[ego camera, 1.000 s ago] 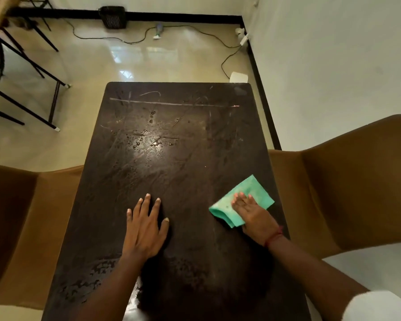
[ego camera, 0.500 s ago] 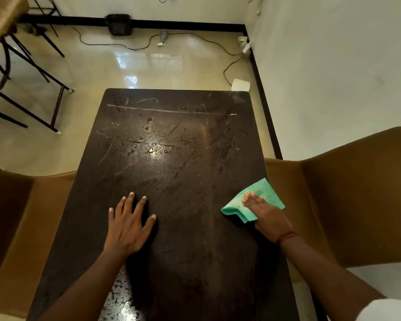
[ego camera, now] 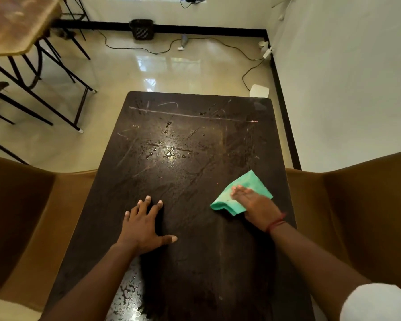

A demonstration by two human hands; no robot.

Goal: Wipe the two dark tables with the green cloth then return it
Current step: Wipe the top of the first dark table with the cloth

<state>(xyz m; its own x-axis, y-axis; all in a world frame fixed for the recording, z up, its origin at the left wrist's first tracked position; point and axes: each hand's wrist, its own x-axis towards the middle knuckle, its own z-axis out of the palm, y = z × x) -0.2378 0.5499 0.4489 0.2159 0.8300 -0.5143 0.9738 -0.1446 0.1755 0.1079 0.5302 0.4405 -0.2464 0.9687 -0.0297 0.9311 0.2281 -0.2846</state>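
Observation:
A dark, scratched table (ego camera: pixel 195 140) fills the middle of the head view, with water drops near its centre and a wet patch at its near edge. The folded green cloth (ego camera: pixel 250 184) lies on the table's right side. My right hand (ego camera: pixel 256 205) presses flat on the cloth with straight fingers. My left hand (ego camera: pixel 144 225) rests palm down on the bare tabletop to the left, fingers spread. Only one dark table is in view.
Brown padded chairs stand on the left (ego camera: pixel 21 216) and right (ego camera: pixel 357 205) of the table. A white wall (ego camera: pixel 345 77) runs along the right. On the floor beyond lie cables (ego camera: pixel 248 75) and a black bin (ego camera: pixel 141 28). A wooden table (ego camera: pixel 14 26) on black legs is far left.
My right hand has slid the cloth a little to the right and away from me. My left hand has stayed flat on the table and spread its fingers wider.

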